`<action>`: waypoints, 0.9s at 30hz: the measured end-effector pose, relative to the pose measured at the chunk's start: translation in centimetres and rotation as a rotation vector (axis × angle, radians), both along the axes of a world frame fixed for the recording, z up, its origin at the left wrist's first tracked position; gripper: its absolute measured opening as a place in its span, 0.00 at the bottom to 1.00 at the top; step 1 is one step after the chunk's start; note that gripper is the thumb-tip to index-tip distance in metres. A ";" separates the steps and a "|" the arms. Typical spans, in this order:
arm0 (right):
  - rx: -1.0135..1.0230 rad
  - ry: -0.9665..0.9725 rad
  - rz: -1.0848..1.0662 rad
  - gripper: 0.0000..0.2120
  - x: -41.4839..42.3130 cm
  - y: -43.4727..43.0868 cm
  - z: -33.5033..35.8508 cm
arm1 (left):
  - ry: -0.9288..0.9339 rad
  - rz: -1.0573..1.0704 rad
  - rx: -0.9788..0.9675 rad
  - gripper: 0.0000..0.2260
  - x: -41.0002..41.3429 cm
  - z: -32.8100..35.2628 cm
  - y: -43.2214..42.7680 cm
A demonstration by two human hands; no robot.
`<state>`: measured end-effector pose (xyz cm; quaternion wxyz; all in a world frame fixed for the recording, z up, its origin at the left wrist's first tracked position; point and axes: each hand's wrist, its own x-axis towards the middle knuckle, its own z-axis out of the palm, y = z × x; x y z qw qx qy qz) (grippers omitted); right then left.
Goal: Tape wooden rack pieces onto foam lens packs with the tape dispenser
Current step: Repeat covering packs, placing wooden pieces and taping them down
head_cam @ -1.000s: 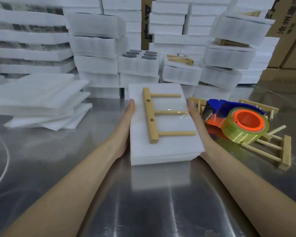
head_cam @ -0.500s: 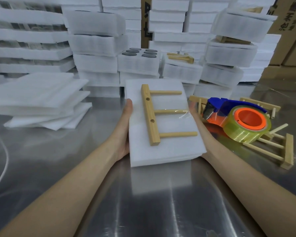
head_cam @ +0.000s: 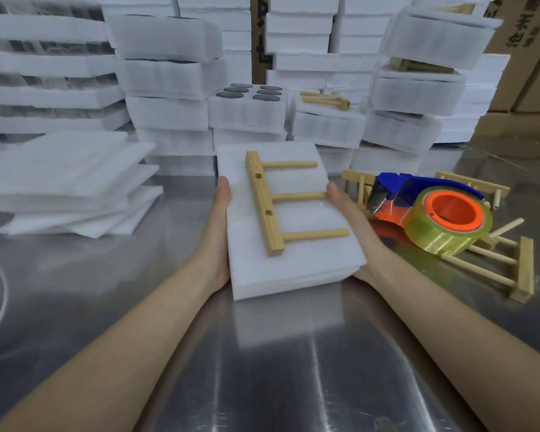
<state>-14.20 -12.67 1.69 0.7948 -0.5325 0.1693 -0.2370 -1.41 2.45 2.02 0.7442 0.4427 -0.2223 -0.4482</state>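
We see both hands on one foam lens pack (head_cam: pixel 296 269), which is in the middle of the view, over the steel table (head_cam: pixel 262 375). The left hand (head_cam: pixel 217 235) grips the left edge of the pack: its thumb lies straight along the edge, and the other fingers are hidden under the foam. The right hand (head_cam: pixel 354 232) grips the right edge in the same way, with the thumb tip just beside the end of the middle dowel. Whether the pack rests on the table or is lifted a little, we cannot tell.

On the top of the pack lies a wooden rack piece (head_cam: pixel 264 204), a bar with three dowels that point to the right. A strip of clear tape (head_cam: pixel 321 203) shines at the end of the middle dowel.

Just to the right of the right hand is the tape dispenser (head_cam: pixel 412 182), blue with an orange core and a yellowish roll of tape (head_cam: pixel 443 241). It rests on loose rack pieces (head_cam: pixel 526 269) spread on the table. At the left is a pile of flat foam sheets (head_cam: pixel 66 182). Behind stand many stacks of foam packs (head_cam: pixel 169 76); one open pack (head_cam: pixel 247 113) shows dark round lenses (head_cam: pixel 229 95). Cardboard boxes (head_cam: pixel 527 57) stand at the far right.
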 end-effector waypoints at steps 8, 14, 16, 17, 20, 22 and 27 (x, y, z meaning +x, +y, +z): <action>0.045 0.015 0.029 0.27 -0.1 -0.5 -0.3 | 0.018 -0.001 0.013 0.31 0.1 0.1 0.1; 0.040 -0.008 0.074 0.17 -0.1 -0.7 -0.3 | 0.029 0.002 0.010 0.31 0.3 0.0 -0.2; 0.052 0.040 0.029 0.20 -0.1 -0.8 -0.2 | 0.025 -0.006 0.016 0.32 0.4 0.0 -0.2; 0.052 0.052 0.018 0.22 -0.1 -0.9 -0.3 | 0.023 -0.006 0.016 0.32 0.4 -0.1 -0.2; 0.052 0.041 -0.006 0.23 -0.1 -0.8 -0.4 | 0.006 -0.006 0.015 0.32 0.4 -0.1 -0.2; 0.071 0.024 -0.002 0.18 0.0 -0.7 -0.4 | 0.004 -0.007 0.015 0.32 0.5 -0.1 -0.2; 0.063 -0.029 0.023 0.20 0.2 -0.7 -0.6 | -0.005 0.010 0.023 0.32 0.5 -0.1 -0.3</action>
